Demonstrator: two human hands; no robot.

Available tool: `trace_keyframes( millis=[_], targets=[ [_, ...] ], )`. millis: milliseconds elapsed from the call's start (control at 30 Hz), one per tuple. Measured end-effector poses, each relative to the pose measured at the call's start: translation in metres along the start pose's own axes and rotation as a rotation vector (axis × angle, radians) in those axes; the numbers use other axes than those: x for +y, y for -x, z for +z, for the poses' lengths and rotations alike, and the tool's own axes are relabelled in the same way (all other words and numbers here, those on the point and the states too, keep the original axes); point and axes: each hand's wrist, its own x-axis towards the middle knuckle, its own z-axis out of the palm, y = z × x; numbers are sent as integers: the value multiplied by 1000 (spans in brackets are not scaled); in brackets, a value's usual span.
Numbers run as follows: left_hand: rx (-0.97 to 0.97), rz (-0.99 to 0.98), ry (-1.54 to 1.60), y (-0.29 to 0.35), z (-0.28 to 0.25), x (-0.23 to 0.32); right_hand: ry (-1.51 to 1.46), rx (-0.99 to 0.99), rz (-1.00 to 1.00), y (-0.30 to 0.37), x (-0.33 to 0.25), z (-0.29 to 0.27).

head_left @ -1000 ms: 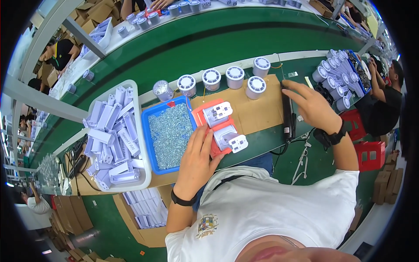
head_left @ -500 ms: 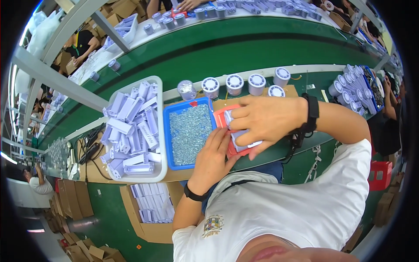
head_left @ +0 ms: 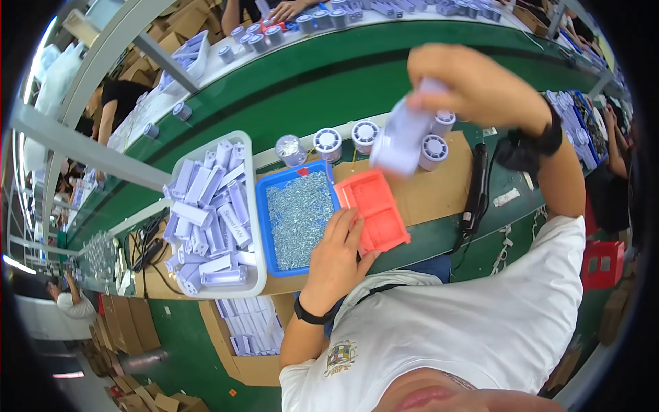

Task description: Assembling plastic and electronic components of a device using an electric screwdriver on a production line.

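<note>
My right hand (head_left: 456,86) is raised over the back of the bench, its fingers closed around a pale lavender handheld fan body (head_left: 400,141). Motion blurs the lower end of that body. Below it lies a red plastic fixture (head_left: 374,209) with two recesses, neither holding a part. My left hand (head_left: 333,257) grips the fixture's near left edge, fingers along the side and thumb at the lower corner. Several round fan heads (head_left: 327,145) stand in a row behind, partly hidden by the held body.
Left of the fixture is a blue tray (head_left: 263,206) of small metal screws. Beyond it stands a white bin (head_left: 259,257) heaped with lavender casings. A black electric screwdriver (head_left: 475,189) lies at right. Below the bench sits a cardboard box (head_left: 216,343) of casings.
My right hand has risen from the fixture toward the back, carrying the fan body out of it. The red recesses now show. My left hand stays at the fixture's edge.
</note>
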Motion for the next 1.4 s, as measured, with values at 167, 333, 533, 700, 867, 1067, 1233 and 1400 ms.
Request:
trace_keyframes(
  millis=[167, 333, 533, 700, 867, 1067, 1233, 1400],
  targets=[
    [4, 3, -3, -4, 0, 4, -46, 191, 453, 8, 92, -4],
    [5, 13, -5, -5, 0, 9, 404, 527, 533, 40, 203, 80],
    [0, 15, -10, 0, 3, 7, 370, 571, 591, 76, 225, 127],
    [-28, 27, -123, 15, -10, 16, 131, 59, 676, 103, 203, 110],
    [18, 86, -291, 9, -96, 39, 176, -87, 687, 99, 238, 137],
    [331, -175, -230, -99, -213, -23, 75, -20, 740, 85, 249, 117],
    [75, -637, -381, -226, -264, -193, 99, 139, 591, 133, 195, 56],
    [-30, -939, -444, -273, -242, -328, 123, 184, 744, 226, 76, 32]
  ],
)
